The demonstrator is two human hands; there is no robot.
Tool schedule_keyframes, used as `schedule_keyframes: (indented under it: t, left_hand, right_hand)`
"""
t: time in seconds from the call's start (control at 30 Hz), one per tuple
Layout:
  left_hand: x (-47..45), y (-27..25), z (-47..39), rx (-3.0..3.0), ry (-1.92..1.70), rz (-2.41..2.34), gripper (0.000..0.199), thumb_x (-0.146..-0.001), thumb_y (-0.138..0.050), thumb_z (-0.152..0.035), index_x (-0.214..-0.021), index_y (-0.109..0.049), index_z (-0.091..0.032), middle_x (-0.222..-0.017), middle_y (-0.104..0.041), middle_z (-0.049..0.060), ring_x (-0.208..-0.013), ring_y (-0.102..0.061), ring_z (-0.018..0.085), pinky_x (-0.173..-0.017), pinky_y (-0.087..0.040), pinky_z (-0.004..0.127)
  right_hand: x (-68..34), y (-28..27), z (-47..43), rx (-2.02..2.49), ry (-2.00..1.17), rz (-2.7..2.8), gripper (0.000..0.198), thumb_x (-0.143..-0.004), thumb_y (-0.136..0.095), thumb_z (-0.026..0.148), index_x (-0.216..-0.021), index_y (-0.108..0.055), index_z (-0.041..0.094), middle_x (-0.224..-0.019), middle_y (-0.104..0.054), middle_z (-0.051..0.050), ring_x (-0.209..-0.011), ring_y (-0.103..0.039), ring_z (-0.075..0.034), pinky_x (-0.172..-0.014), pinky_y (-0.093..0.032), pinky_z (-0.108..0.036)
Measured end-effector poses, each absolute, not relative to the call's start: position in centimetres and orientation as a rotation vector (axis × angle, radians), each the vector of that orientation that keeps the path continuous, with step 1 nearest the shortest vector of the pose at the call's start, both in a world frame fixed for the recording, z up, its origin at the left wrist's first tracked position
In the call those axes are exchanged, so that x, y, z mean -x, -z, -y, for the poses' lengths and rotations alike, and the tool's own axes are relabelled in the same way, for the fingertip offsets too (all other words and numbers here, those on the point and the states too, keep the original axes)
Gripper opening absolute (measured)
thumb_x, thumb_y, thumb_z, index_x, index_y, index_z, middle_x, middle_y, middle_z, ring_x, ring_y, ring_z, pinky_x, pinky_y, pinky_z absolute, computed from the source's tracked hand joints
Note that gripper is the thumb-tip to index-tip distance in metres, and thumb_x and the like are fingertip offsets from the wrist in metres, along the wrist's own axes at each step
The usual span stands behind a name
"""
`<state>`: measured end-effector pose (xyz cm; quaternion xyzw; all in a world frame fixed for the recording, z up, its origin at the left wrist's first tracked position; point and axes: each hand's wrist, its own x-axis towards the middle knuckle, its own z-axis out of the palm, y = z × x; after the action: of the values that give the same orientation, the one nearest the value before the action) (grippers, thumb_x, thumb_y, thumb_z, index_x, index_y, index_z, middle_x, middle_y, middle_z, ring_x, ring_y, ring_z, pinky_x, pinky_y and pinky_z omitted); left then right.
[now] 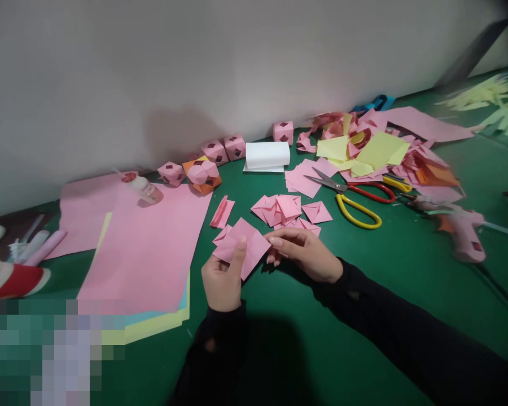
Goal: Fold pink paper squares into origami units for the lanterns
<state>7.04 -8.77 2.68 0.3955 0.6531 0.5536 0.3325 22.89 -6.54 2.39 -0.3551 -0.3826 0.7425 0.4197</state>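
Note:
My left hand (pixel 225 279) grips a square of pink paper (pixel 246 248), its thumb pressed flat on top. At the paper's right corner, my right hand (pixel 302 252) pinches the edge between thumb and fingers. Just beyond my hands lies a loose pile of folded pink paper pieces (pixel 279 210), with a single folded piece (pixel 317 212) beside it. A narrow folded pink strip (pixel 222 212) rests to the left of the pile. More folded pink paper shows at the left edge of the held square; whether it is held too, I cannot tell.
Scissors (pixel 347 194) lie open on the green table (pixel 279 349), near a glue gun (pixel 457 223) and paper scraps (pixel 381 152). Large pink sheets (pixel 144 254), a small bottle (pixel 146 189) and a red-white cup (pixel 14 279) are leftward. Folded pink paper shapes (pixel 235 148) line the wall.

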Motion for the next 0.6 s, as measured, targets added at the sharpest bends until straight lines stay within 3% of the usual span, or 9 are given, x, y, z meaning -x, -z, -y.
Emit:
schedule_keyframes:
  t: [0.23, 0.47, 0.6]
  left_hand:
    - [-7.56, -3.25, 9.16, -1.062, -1.421, -1.754, 0.034, -0.071, -0.076, -0.045, -0.081, -0.077, -0.013, -0.078, -0.076, 0.005, -0.072, -0.069, 0.019, -0.063, -0.055, 0.027]
    - [-7.28, -2.84, 9.06, -1.209, -1.381, -1.7, 0.026, -0.072, -0.075, -0.04, -0.079, -0.078, -0.015, -0.078, -0.077, 0.005, -0.078, -0.071, 0.022, -0.071, -0.057, 0.029]
    - [-7.13, -2.6, 8.98, -1.244, -1.405, -1.651, 0.027, -0.071, -0.076, -0.041, -0.077, -0.078, -0.015, -0.074, -0.075, 0.005, -0.074, -0.071, 0.022, -0.068, -0.057, 0.029]
  right_hand:
    - [-22.72, -2.28, 6.57, 0.896, -1.826, 0.985, 0.028, -0.07, -0.081, 0.038, -0.089, -0.073, 0.019, -0.071, -0.069, 0.0, -0.064, -0.065, -0.011, -0.064, -0.054, -0.026]
    - [-22.62, -2.88, 6.62, 0.901, -1.84, 0.989, 0.034, -0.064, -0.085, 0.039, -0.085, -0.068, 0.017, -0.072, -0.069, 0.0, -0.062, -0.064, -0.01, -0.062, -0.054, -0.026]
    - [-22.5, -3.08, 6.73, 0.916, -1.863, 1.016, 0.036, -0.062, -0.087, 0.036, -0.083, -0.065, 0.017, -0.068, -0.068, 0.001, -0.061, -0.063, -0.011, -0.062, -0.053, -0.025]
